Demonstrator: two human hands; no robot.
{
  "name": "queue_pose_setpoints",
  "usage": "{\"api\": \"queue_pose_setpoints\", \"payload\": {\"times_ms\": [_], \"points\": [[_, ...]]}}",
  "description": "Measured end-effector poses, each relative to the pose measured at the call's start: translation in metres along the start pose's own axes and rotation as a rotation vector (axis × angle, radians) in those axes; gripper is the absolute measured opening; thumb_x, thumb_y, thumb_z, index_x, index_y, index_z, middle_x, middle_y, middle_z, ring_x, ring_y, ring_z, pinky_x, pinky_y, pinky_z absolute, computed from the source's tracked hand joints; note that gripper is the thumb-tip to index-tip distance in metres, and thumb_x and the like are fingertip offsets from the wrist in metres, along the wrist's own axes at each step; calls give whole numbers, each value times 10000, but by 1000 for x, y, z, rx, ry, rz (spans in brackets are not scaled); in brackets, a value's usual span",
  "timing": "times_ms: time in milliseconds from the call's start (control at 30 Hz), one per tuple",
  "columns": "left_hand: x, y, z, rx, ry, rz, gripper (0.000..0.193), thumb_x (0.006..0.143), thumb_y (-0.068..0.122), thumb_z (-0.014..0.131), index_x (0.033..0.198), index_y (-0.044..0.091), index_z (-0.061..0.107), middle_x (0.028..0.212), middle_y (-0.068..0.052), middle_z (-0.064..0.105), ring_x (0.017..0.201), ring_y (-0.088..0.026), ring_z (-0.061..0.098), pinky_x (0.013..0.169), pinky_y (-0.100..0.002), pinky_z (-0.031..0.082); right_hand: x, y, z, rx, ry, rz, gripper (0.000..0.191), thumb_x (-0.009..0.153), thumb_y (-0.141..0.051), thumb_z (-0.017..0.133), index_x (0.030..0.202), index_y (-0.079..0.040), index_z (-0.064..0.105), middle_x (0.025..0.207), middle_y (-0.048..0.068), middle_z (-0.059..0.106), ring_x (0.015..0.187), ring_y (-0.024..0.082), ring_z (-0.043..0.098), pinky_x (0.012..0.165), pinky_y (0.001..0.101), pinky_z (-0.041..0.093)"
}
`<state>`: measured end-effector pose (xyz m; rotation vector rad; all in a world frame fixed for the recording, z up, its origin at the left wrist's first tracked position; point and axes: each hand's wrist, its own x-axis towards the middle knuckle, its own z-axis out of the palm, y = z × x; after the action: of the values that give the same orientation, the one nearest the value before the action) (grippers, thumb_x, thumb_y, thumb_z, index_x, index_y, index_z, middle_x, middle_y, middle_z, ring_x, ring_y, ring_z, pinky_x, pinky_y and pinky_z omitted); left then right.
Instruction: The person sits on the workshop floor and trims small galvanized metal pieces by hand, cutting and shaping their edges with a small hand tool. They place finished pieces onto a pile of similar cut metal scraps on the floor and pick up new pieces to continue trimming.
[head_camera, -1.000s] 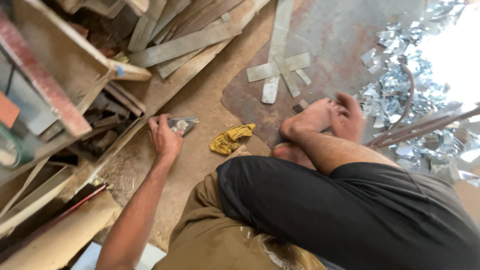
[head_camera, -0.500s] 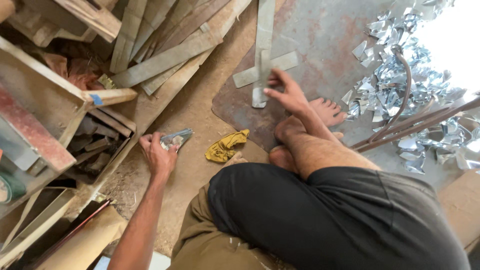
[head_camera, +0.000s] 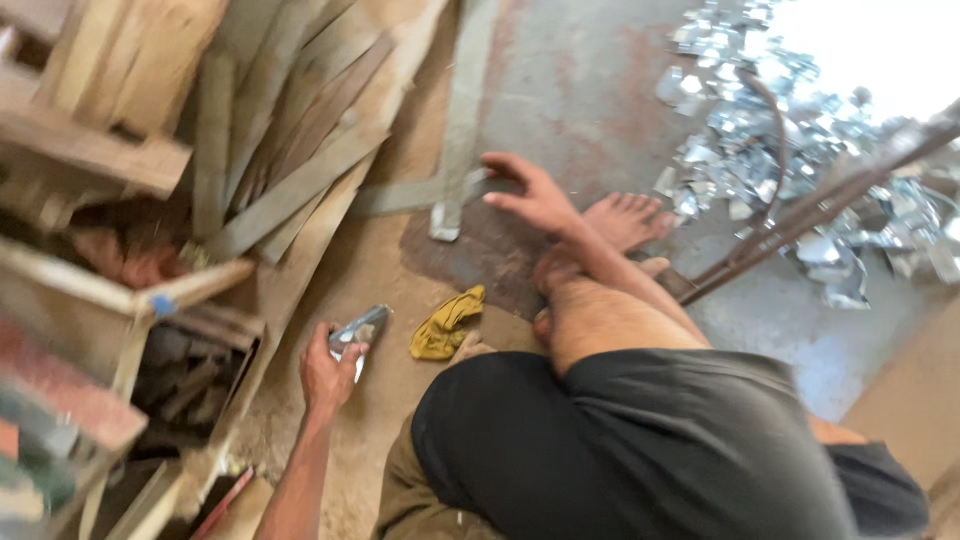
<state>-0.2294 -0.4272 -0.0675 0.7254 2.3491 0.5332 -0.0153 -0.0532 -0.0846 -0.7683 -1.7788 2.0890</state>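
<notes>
One left hand (head_camera: 328, 375) closes its grip on one small shiny metal piece (head_camera: 358, 331) above the dusty floor (head_camera: 380, 270). One right hand (head_camera: 535, 197) reaches open-fingered, holding nothing, beside two flat metal strips (head_camera: 455, 150). One yellow rag (head_camera: 447, 325) lies nearby; motion blur obscures detail.

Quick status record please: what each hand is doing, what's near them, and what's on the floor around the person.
left hand: holds a small shiny metal piece just above the floor
right hand: open, fingers spread, reaching toward the grey metal strips; whether it touches them cannot be told
between hands: yellow cloth on the floor
left side: wooden planks stacked and leaning
upper right: heap of shiny metal scraps
posture: seated, bare feet forward
</notes>
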Motion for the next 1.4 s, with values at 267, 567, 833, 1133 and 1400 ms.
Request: {"api": "queue_pose_setpoints", "payload": {"times_ms": [267,567,833,1133,1400], "points": [[85,184,-12,23,-317,458,391,752,210,811,1040,48,601,930,-184,672,893,-406,642,760,-477,499,-93,-24,-11,159,608,-126,383,1028,21,605,1407,7,550,1377,113,652,1329,197,617,1168,355,485],[193,446,113,901,-851,1316,171,742,136,730,907,180,735,874,-124,735,824,-376,702,644,-516,546,-258,-33,-1,-122,1292,5,291,1041,38,619,1330,10,603,1239,107,693,1129,144,671,998,283,542],[179,481,184,1124,-739,1718,145,809,144,692,849,215,812,934,-63,778,869,-293,754,670,-457,580,-284,15,25,122,1629,46,283,1033,42,617,1309,-17,605,1227,97,697,1069,140,679,905,278,563],[183,477,143,866,-500,1931,633,831,53,709,1436,218,621,1177,-100,626,1161,-301,571,964,-458,418,-315,18,25,-47,1584,122,314,1021,73,651,1324,0,613,1284,99,678,1157,161,662,1058,307,545],[191,380,100,93,-430,1121,406,838,21,796,1215,54,649,1028,-157,670,979,-315,659,878,-402,514,-549,11,79,-790,2108,1001,239,1137,-209,665,1162,13,753,975,135,737,805,230,669,713,383,527]]}}
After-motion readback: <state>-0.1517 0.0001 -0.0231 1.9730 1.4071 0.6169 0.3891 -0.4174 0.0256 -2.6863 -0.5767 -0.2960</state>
